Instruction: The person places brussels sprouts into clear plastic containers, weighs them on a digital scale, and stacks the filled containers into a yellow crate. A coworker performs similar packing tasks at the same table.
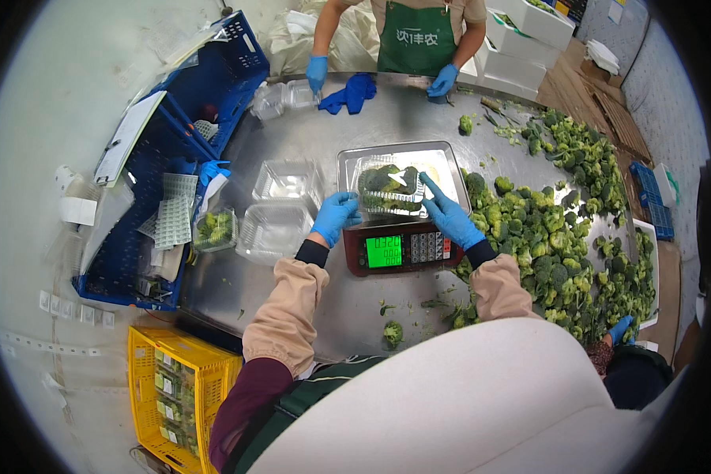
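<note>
A clear plastic clamshell box (389,188) with dark green broccoli florets is over the shiny metal pan (348,161) of a digital scale (352,262). Its lid catches a bright glare. My left hand (335,215), in a blue glove, grips the box at the near left corner. On the opposite side, my gloved right hand (452,218) has its fingers along the box's edge. Whether the box rests on the pan or is slightly raised, I cannot tell. The scale's green display (384,251) is lit below my hands.
Loose broccoli florets (533,237) heap on the right of the steel table (296,133). Open clear boxes (275,231) and a filled box (215,230) stand left, beside blue crates (154,142). A yellow crate (142,379) holds packed boxes. A co-worker (418,35) stands opposite; another's gloved hand (620,329) is at right.
</note>
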Action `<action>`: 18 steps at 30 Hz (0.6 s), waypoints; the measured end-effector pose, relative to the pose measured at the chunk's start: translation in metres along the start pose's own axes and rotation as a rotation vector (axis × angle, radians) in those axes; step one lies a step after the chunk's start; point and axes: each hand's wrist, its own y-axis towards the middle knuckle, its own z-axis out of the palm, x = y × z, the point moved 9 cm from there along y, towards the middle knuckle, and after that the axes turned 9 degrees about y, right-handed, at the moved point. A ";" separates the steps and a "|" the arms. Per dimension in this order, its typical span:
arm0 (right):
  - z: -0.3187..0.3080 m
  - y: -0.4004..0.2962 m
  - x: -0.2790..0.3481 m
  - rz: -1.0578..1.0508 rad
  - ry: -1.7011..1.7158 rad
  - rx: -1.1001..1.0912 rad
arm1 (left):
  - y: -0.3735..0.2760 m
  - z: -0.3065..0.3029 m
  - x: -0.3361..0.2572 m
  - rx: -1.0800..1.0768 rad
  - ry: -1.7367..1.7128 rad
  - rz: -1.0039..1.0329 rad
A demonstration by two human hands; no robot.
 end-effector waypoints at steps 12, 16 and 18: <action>0.014 -0.011 -0.055 -0.021 0.477 -0.218 | -0.037 0.003 -0.013 -0.003 0.039 0.151; 0.069 -0.106 0.064 -0.332 0.327 -0.190 | -0.186 -0.028 -0.008 -0.132 -0.006 0.297; 0.119 -0.138 0.010 -0.169 0.433 -0.069 | -0.238 -0.053 0.041 -0.191 0.005 0.187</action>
